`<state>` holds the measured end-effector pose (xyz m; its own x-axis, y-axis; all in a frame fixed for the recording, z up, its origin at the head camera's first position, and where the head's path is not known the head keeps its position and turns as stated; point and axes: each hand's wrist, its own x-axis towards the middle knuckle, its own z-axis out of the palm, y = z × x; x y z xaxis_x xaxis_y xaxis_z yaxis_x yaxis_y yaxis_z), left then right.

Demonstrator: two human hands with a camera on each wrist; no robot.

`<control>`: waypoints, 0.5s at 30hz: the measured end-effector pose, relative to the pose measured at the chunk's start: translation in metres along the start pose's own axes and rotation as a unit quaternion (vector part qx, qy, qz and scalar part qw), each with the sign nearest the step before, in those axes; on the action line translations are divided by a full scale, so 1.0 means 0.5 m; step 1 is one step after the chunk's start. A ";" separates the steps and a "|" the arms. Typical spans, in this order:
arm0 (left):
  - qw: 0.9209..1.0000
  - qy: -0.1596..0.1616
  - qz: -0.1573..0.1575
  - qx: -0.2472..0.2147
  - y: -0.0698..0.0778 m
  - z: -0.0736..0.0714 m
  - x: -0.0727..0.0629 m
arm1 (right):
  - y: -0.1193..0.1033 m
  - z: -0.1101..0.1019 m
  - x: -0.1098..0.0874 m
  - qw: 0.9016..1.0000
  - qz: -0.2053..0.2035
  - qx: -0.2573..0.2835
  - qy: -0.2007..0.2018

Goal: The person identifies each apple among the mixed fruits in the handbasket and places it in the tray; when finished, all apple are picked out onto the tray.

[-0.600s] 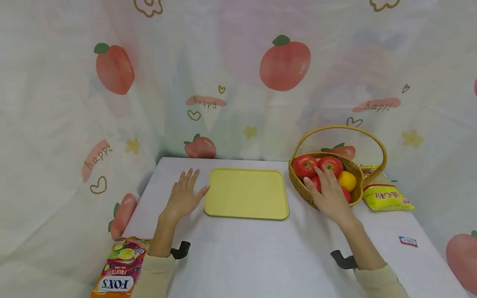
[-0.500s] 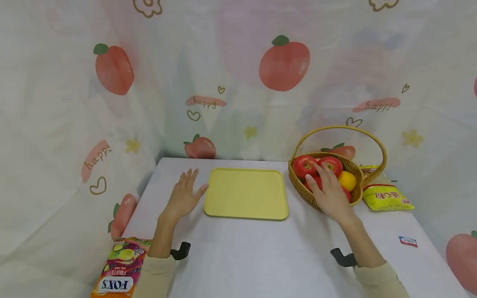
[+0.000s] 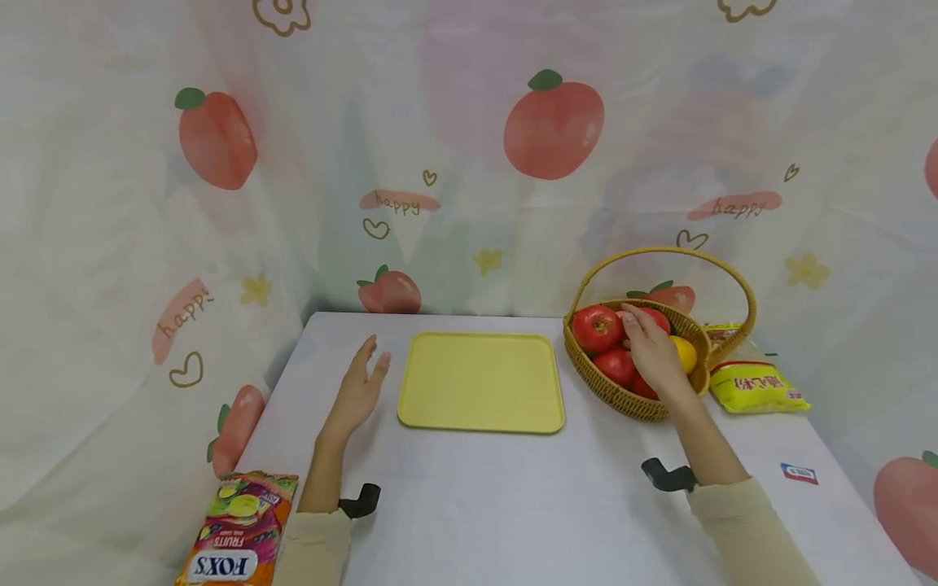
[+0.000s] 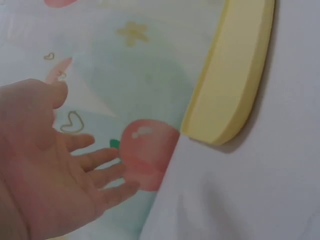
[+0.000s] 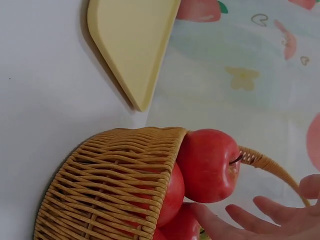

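My right hand hovers over a wicker basket of fruit, its fingers loosely extended and spread. Red apples and a yellow fruit fill the basket; the hand partly covers them in the head view. In the right wrist view, the fingertips are close beside an apple at the basket's edge, with nothing gripped. My left hand is held just left of a flat yellow tray, thumb apart and palm turned inward. Nothing lies in its palm, as the left wrist view shows.
A bag of Fox's fruit candy lies at the front left, beside the left sleeve. Behind the basket's right side is a yellow food packet. A small red and blue label sits at right. A fruit-printed curtain stands behind the table.
My right hand has turned and moved slightly deeper over the basket, uncovering the front apples. My left hand has rotated so its palm faces the tray. The head view has shifted a little.
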<state>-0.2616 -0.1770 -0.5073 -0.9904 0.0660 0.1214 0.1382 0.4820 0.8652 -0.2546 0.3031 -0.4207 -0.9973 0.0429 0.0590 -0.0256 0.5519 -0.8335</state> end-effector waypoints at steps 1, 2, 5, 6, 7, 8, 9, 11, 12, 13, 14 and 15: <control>1.000 0.002 -0.004 -0.019 -0.004 0.001 0.000 | 0.002 -0.002 0.007 1.000 0.007 0.015 -0.009; 0.999 0.004 -0.008 -0.039 -0.008 0.002 0.000 | 0.004 -0.003 0.014 0.999 0.013 0.029 -0.018; 0.994 0.009 -0.016 -0.109 -0.019 0.006 0.000 | 0.008 -0.007 0.034 0.997 0.032 0.066 -0.040; 0.991 0.011 -0.019 -0.132 -0.021 0.008 0.000 | 0.008 -0.008 0.040 0.995 0.040 0.074 -0.046; 0.987 0.013 -0.023 -0.157 -0.023 0.009 -0.001 | 0.008 -0.009 0.045 0.994 0.049 0.080 -0.052; 0.983 0.013 -0.028 -0.183 -0.026 0.011 -0.002 | 0.008 -0.010 0.050 0.993 0.057 0.086 -0.056; 0.978 0.014 -0.034 -0.204 -0.027 0.013 -0.004 | 0.009 -0.011 0.056 0.992 0.064 0.088 -0.059; 0.971 0.017 -0.050 -0.232 -0.031 0.017 -0.008 | 0.010 -0.013 0.065 0.990 0.077 0.097 -0.065; 0.968 0.018 -0.058 -0.245 -0.033 0.020 -0.010 | 0.011 -0.015 0.069 0.989 0.084 0.100 -0.066; 0.963 0.018 -0.067 -0.259 -0.036 0.023 -0.011 | 0.012 -0.017 0.073 0.989 0.087 0.101 -0.069; 0.958 0.016 -0.074 -0.275 -0.039 0.026 -0.013 | 0.014 -0.019 0.076 0.988 0.090 0.102 -0.071; 0.954 0.016 -0.083 -0.289 -0.042 0.029 -0.015 | 0.014 -0.021 0.080 0.988 0.093 0.104 -0.073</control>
<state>-0.2573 -0.1751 -0.5335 -0.9995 -0.0004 -0.0328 -0.0327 -0.0798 0.9963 -0.2938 0.3173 -0.4187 -0.9851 -0.0007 -0.1722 0.1603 0.3627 -0.9180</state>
